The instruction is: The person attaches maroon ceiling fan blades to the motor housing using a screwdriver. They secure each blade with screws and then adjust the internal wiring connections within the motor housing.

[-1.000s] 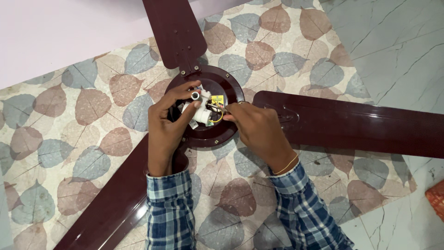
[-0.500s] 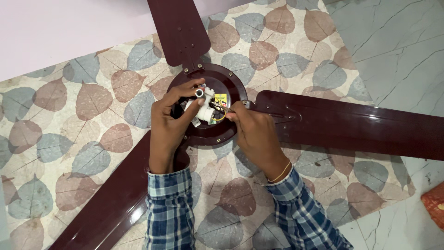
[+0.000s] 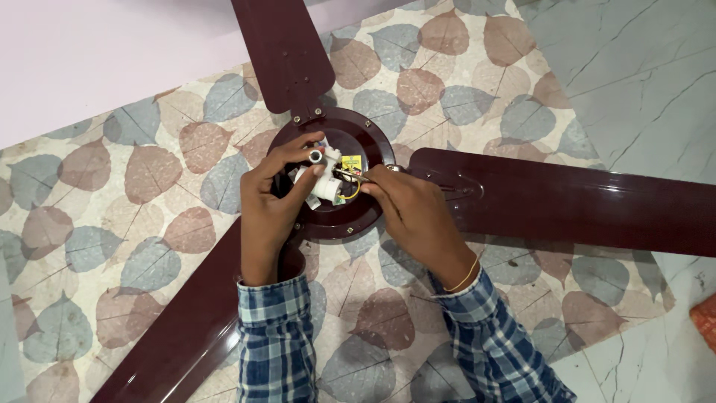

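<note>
Two hands meet over the hub (image 3: 358, 216) of a maroon ceiling fan laid flat on a leaf-patterned mat (image 3: 142, 194), its three blades (image 3: 567, 201) spread outward. The left hand (image 3: 270, 205) is curled around a white cylindrical part (image 3: 322, 179) at the hub's centre, thumb and fingers closed on it — a grip that looks meant to keep the piece steady. The right hand (image 3: 414, 216) comes in from the opposite side with fingertips pinched narrow at the thin wires (image 3: 349, 179), yellow among them, that run beside a small yellow component; whether it grips a wire or a small tool cannot be told at this size. The white part stands upright in the open middle of the hub, touching the left fingers and just beside the right fingertips. Both wrists rest low over the fan body, checked blue sleeves pushed to the forearm, a thin bangle (image 3: 466, 277) on the right wrist — apparently braced for fine work. Grey marbled floor (image 3: 641, 82) borders the mat at right.
</note>
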